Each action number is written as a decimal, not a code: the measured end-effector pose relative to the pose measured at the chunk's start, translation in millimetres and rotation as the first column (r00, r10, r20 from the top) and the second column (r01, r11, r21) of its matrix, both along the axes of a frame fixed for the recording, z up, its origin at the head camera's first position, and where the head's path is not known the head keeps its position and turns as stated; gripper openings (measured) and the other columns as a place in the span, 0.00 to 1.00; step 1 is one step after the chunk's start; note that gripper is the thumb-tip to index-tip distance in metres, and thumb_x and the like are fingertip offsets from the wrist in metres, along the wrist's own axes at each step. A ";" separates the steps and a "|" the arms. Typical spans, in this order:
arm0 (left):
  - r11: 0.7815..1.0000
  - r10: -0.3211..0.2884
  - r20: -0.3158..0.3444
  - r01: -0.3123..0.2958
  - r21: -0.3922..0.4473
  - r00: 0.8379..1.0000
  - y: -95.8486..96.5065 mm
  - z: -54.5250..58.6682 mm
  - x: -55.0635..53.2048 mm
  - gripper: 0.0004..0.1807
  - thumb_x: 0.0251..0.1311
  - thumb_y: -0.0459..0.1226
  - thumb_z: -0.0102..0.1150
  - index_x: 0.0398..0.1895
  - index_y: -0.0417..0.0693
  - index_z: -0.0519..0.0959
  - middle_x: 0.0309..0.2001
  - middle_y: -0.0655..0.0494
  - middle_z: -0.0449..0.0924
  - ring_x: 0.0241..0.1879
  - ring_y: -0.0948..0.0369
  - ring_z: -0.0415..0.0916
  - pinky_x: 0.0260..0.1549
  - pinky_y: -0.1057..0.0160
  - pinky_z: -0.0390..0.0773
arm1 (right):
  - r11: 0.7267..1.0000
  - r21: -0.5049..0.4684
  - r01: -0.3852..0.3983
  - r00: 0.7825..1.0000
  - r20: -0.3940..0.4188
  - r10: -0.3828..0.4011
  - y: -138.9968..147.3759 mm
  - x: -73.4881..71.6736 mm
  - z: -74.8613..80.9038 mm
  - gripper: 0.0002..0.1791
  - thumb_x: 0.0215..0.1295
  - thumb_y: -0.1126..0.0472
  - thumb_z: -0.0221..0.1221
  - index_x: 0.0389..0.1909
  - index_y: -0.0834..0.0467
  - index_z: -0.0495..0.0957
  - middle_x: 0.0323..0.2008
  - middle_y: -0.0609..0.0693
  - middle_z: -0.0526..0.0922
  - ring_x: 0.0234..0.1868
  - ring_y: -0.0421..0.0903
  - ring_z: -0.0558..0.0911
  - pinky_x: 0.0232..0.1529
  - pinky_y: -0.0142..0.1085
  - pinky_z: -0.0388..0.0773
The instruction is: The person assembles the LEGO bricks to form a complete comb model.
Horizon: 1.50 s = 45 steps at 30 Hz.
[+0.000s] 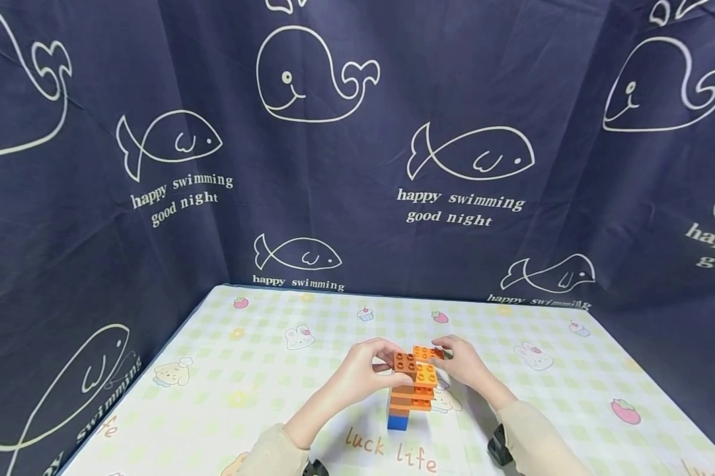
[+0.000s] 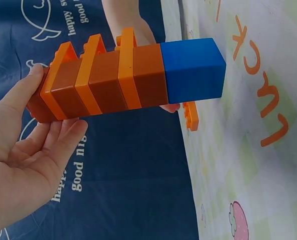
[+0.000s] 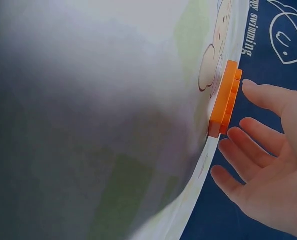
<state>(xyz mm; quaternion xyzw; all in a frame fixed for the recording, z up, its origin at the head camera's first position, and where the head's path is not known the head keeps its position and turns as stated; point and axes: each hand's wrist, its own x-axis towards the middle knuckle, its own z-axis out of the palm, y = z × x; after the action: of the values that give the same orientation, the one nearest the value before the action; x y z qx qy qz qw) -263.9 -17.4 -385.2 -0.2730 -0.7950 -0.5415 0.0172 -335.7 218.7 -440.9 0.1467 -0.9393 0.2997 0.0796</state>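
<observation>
A tower of toy building bricks stands on the table, with a blue brick [image 1: 398, 422] at its foot. Above that, brown bricks alternate with flat orange bricks [image 2: 127, 70] that jut out to one side. My left hand [image 1: 357, 371] grips the top brown brick [image 1: 404, 361] between thumb and fingers. Behind the tower, a separate flat orange brick [image 3: 224, 97] lies studs up on the table. My right hand [image 3: 273, 155] is beside it with fingers spread and slightly bent. The head view partly hides the loose brick behind the tower and right fingers.
A pale checked cloth [image 1: 244, 370] with cartoon prints covers the table. Dark blue curtains [image 1: 357, 178] with white whale and fish drawings rise behind it and at both sides. Black wrist devices [image 1: 499, 446] sit by the sleeves.
</observation>
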 end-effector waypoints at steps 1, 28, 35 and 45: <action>1.000 0.000 0.002 0.000 0.002 1.000 0.1 0.3 0.0 0.18 0.47 0.40 0.71 0.42 0.46 0.79 0.35 0.58 0.80 0.35 0.71 0.76 0.43 0.71 0.80 | 1.000 0.010 -0.002 1.000 0.003 0.002 0.3 -0.2 -0.2 0.21 0.55 0.64 0.65 0.49 0.69 0.77 0.48 0.64 0.79 0.51 0.61 0.77 0.53 0.53 0.75; 1.000 -0.016 -0.024 0.016 0.014 1.000 -0.7 -3.9 0.0 0.18 0.48 0.40 0.71 0.42 0.46 0.79 0.35 0.59 0.80 0.35 0.72 0.75 0.44 0.68 0.81 | 1.000 0.001 0.029 0.997 0.072 -0.029 0.7 1.1 -0.2 0.24 0.44 0.71 0.66 0.47 0.71 0.76 0.39 0.59 0.81 0.38 0.51 0.80 0.42 0.45 0.79; 1.000 -0.010 -0.008 0.010 0.012 1.000 0.8 -3.3 0.6 0.17 0.48 0.40 0.71 0.42 0.47 0.80 0.35 0.58 0.80 0.35 0.71 0.75 0.44 0.70 0.80 | 0.999 0.011 0.036 0.997 0.066 -0.037 -0.6 1.2 -2.9 0.20 0.45 0.71 0.65 0.43 0.69 0.80 0.37 0.57 0.82 0.35 0.47 0.79 0.39 0.41 0.79; 1.000 -0.008 -0.001 0.008 0.012 1.000 0.0 -1.2 2.1 0.17 0.48 0.40 0.71 0.42 0.47 0.80 0.36 0.58 0.80 0.35 0.71 0.75 0.43 0.74 0.79 | 0.998 0.036 0.059 0.993 0.096 -0.062 -1.4 -1.7 -5.5 0.19 0.45 0.70 0.66 0.42 0.69 0.80 0.34 0.54 0.78 0.35 0.46 0.77 0.39 0.42 0.79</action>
<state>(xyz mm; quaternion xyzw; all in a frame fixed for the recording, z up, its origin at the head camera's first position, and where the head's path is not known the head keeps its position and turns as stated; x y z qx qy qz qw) -261.7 -17.4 -386.3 -0.2763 -0.7907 -0.5460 0.0171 -337.3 217.3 -446.5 0.1050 -0.9509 0.2881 0.0406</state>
